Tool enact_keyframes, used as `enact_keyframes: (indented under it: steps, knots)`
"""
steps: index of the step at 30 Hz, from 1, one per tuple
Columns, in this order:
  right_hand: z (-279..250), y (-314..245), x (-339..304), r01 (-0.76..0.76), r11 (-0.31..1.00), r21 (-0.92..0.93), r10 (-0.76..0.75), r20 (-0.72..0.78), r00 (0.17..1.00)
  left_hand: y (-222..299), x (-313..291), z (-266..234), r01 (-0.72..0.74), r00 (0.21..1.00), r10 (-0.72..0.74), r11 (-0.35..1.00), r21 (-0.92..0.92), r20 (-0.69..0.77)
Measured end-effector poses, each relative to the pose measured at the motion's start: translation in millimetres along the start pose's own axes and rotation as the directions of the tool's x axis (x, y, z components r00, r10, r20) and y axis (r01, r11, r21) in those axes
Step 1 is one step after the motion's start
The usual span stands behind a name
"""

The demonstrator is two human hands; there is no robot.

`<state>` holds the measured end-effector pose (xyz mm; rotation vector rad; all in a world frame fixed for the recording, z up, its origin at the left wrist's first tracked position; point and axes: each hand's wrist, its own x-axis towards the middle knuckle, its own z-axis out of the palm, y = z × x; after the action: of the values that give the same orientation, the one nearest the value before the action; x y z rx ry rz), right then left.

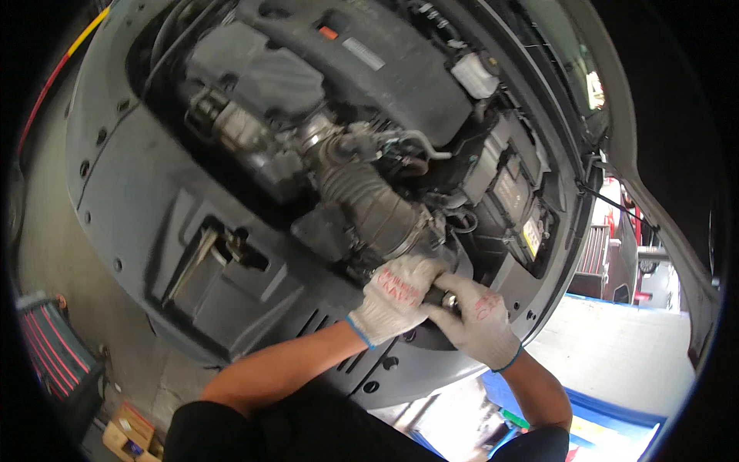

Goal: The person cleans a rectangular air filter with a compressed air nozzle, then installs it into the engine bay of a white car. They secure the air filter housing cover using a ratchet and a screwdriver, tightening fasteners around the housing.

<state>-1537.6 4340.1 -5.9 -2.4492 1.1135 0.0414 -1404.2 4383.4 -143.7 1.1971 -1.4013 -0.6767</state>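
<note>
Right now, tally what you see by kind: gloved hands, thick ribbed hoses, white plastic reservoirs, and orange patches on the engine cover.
Gloved hands: 2, left and right
Thick ribbed hose: 1
White plastic reservoir: 1
Orange patch on the engine cover: 1
Total: 5

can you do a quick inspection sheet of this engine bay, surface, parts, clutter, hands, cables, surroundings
Surface: dark grey front panel with slots and an opening.
Job's things: small shiny metal piece between the gloved hands, type unclear; ribbed intake hose just beyond.
Clutter: open cardboard box on the floor, lower left.
Hands: left hand and right hand close together, white-gloved; grip closure unclear.
Cables: thin dark loop near the battery, cable or hose unclear.
Surroundings: raised hood at right.
</note>
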Motion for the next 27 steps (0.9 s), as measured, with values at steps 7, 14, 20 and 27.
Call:
enact_keyframes:
  steps: [7,14,20,27]
  knots:
    - [-68,-12,-24,0.014,0.996,0.086,-0.001,-0.141,0.99,57,42,-30,-0.187,0.959,0.196,0.98,-0.065,0.204]
    - [-96,27,59,-0.125,0.954,-0.273,0.072,-0.197,0.978,13,165,-57,-0.021,0.778,-0.05,0.994,0.106,0.626]
    - [-76,63,107,-0.087,0.954,-0.287,0.036,-0.179,0.983,-33,200,-51,0.125,0.68,-0.165,0.986,0.109,0.715]
    - [-67,73,102,-0.137,0.967,-0.215,0.104,-0.156,0.982,-39,191,-39,0.033,0.708,-0.185,0.973,0.229,0.681]
